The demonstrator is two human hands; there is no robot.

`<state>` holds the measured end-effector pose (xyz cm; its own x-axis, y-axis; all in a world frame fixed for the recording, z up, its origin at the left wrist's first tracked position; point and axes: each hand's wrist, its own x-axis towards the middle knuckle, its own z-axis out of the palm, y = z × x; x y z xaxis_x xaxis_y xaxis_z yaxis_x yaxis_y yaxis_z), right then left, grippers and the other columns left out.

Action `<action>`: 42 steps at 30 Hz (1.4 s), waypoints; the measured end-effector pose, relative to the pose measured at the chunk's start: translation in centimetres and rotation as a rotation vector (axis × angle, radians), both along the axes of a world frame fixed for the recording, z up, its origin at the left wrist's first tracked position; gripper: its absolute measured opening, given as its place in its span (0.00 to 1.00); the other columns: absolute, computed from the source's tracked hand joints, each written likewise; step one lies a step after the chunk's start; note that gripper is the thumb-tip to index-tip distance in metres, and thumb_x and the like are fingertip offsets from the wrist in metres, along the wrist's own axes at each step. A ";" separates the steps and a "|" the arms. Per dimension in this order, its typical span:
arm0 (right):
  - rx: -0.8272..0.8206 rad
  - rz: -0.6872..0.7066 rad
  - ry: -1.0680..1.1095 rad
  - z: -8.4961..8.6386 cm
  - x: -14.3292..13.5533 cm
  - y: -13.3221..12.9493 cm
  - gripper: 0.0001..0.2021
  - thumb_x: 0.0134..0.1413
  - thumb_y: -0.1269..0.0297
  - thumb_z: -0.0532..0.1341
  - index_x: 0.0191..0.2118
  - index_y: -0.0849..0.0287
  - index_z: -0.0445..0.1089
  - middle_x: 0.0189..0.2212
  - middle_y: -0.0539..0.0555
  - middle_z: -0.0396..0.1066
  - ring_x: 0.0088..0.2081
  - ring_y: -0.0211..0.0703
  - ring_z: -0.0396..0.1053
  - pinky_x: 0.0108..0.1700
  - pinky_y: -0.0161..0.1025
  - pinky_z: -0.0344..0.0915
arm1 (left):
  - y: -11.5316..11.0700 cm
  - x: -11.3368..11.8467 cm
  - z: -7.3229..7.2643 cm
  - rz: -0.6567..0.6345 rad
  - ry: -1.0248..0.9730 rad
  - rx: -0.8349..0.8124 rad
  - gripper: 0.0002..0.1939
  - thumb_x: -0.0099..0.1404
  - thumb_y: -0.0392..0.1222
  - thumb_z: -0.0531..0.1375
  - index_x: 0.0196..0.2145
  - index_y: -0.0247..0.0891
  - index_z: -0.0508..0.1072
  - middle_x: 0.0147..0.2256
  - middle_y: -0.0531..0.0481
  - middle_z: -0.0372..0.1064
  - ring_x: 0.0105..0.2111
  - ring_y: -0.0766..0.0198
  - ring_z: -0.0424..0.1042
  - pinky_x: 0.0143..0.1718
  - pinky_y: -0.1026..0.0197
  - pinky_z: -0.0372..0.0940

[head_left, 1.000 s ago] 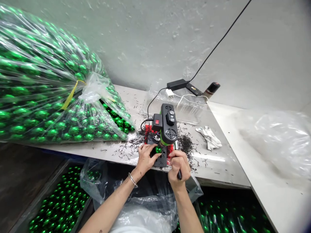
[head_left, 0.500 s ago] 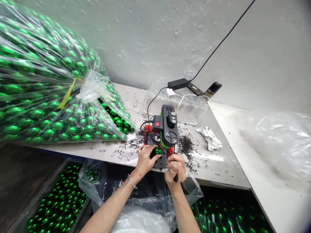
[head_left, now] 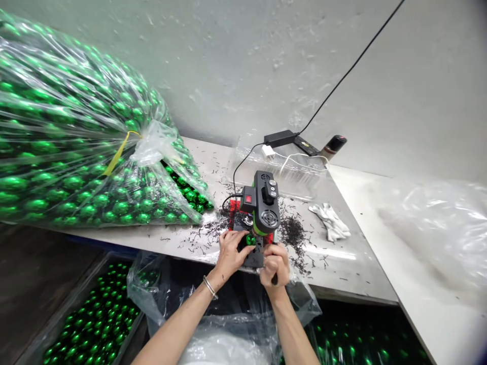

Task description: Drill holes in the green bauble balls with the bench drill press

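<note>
My left hand (head_left: 230,252) is closed on a shiny green ball (head_left: 250,240), gripping it between thumb and fingers. The ball is under the head of a small black bench drill press (head_left: 267,200) with a red switch, at its dark base (head_left: 254,259). My right hand (head_left: 275,264) is wrapped round the black lever handle (head_left: 274,279) on the machine's right side. Where the drill meets the ball is hidden by the machine's head. Black curled shavings (head_left: 292,229) lie on the table around the machine.
A big clear bag of green balls (head_left: 76,167) fills the table's left side. White gloves (head_left: 330,221), a clear plastic tray (head_left: 243,162) and a black power adapter (head_left: 280,138) lie behind and right. A bin of green balls (head_left: 93,314) stands below left.
The whole view has shifted slightly, moving the scene a little down and right. Both hands keep their holds on the ball and the lever handle.
</note>
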<state>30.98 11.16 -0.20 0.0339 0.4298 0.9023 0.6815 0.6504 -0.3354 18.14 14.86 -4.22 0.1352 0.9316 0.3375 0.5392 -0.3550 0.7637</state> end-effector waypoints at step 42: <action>-0.150 0.055 0.153 7.2 -0.5 -0.7 0.12 0.60 0.77 0.53 0.26 0.57 0.60 0.25 0.49 0.64 0.30 0.38 0.67 0.32 0.37 0.61 | 6.8 -9.6 6.5 -0.008 -0.249 -0.488 0.21 0.66 0.44 0.60 0.55 0.36 0.71 0.45 0.42 0.75 0.39 0.59 0.78 0.44 0.58 0.71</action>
